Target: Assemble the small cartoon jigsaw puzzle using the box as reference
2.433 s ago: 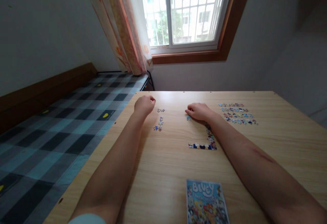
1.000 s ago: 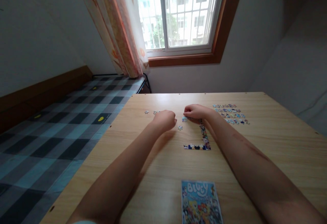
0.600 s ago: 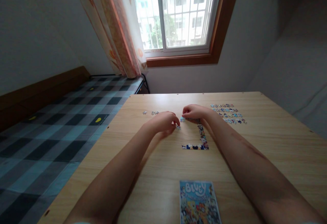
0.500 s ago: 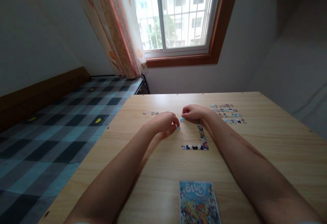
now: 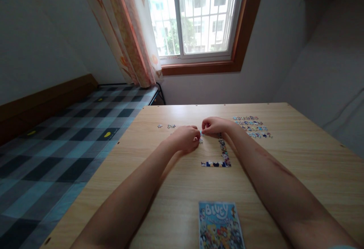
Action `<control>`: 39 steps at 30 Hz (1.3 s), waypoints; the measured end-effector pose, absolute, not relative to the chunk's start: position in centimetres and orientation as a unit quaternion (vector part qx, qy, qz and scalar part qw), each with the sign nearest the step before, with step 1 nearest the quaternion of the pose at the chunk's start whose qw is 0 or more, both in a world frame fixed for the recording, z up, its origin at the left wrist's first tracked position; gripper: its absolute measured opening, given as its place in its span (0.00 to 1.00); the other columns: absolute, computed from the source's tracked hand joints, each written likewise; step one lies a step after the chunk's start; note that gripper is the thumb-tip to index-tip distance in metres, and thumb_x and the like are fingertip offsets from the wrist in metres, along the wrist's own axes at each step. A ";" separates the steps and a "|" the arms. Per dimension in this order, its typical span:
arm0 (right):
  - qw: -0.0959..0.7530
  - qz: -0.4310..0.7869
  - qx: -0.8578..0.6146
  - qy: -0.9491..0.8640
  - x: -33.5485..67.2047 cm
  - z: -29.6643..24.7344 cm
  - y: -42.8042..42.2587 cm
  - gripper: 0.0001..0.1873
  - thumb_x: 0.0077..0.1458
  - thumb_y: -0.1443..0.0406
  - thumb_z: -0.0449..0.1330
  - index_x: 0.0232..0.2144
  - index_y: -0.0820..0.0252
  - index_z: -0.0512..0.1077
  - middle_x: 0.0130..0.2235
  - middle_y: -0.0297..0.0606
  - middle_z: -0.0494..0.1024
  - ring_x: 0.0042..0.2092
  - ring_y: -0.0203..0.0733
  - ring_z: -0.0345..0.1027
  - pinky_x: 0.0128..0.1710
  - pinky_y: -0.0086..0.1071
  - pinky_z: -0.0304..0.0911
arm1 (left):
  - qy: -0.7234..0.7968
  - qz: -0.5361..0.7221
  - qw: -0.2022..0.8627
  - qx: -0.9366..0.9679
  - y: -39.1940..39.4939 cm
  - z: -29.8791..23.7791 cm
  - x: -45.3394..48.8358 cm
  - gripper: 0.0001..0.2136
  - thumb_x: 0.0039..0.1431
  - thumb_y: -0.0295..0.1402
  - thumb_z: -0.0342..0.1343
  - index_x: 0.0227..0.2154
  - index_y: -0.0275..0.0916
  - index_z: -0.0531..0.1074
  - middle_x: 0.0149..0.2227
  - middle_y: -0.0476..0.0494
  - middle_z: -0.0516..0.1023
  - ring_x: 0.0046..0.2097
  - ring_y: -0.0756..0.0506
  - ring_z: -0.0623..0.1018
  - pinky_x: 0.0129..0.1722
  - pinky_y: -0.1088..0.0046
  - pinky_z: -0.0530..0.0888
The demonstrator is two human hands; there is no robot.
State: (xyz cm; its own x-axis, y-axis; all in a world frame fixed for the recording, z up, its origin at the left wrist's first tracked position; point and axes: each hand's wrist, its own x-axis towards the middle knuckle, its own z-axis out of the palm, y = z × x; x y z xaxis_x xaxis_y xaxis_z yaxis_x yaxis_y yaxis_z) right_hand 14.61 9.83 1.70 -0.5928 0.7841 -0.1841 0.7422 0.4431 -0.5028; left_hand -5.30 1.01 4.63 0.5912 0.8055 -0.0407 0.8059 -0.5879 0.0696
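Observation:
My left hand (image 5: 187,138) is closed with its fingertips on a small jigsaw puzzle piece (image 5: 201,140) at the upper left end of a partly joined puzzle border (image 5: 223,148). Opposite it, my right hand (image 5: 213,125) has its fingers pinched at the border's top left corner, over the top strip, which it partly covers. What lies under those right fingertips is hidden. The border runs along the top, down the right side and along the bottom, where dark blue pieces (image 5: 215,164) show.
Rows of loose puzzle pieces (image 5: 253,127) lie at the right back of the wooden table (image 5: 170,203). A few more pieces (image 5: 171,126) sit at the left back. A Bluey picture box (image 5: 221,224) lies near the front. A checked bed (image 5: 57,154) stands at the left.
My left hand has moved slightly right and forward with the puzzle piece, up to the border's upper left end. My right hand has stayed nearly in place.

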 end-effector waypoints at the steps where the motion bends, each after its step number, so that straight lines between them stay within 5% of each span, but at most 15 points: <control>1: 0.038 0.276 -0.452 -0.847 14.6 1.7 9.8 0.14 0.51 0.58 0.65 0.39 0.58 0.78 0.36 0.38 0.81 0.34 0.38 0.71 0.27 0.28 0.59 | 0.452 0.004 0.034 0.891 1.0 4.4 -5.3 0.11 0.57 0.34 0.55 0.39 0.44 0.81 0.44 0.44 0.81 0.40 0.43 0.79 0.40 0.68 0.72; 25: 0.039 0.283 -0.461 -0.840 14.4 1.8 9.9 0.14 0.50 0.58 0.66 0.38 0.57 0.79 0.35 0.38 0.78 0.32 0.37 0.68 0.28 0.29 0.56 | 0.436 0.129 -0.016 0.891 1.5 2.0 -5.3 0.11 0.61 0.36 0.55 0.40 0.47 0.82 0.43 0.47 0.83 0.39 0.45 0.80 0.39 0.69 0.73; 39: 0.042 0.271 -0.457 -0.846 14.6 1.7 10.0 0.14 0.51 0.56 0.67 0.38 0.57 0.79 0.36 0.38 0.79 0.34 0.38 0.69 0.30 0.29 0.57 | 0.443 0.168 0.082 0.877 2.4 1.7 -6.0 0.08 0.59 0.33 0.59 0.36 0.43 0.83 0.40 0.46 0.84 0.37 0.45 0.80 0.41 0.68 0.74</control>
State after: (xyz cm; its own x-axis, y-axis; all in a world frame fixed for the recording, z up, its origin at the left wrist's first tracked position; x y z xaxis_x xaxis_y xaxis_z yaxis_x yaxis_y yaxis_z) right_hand 14.61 9.95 1.74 -0.5792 0.7957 -0.1772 0.7503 0.4354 -0.4975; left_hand -5.99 2.43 1.70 0.5502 0.8047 0.2230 0.7496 -0.5937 0.2925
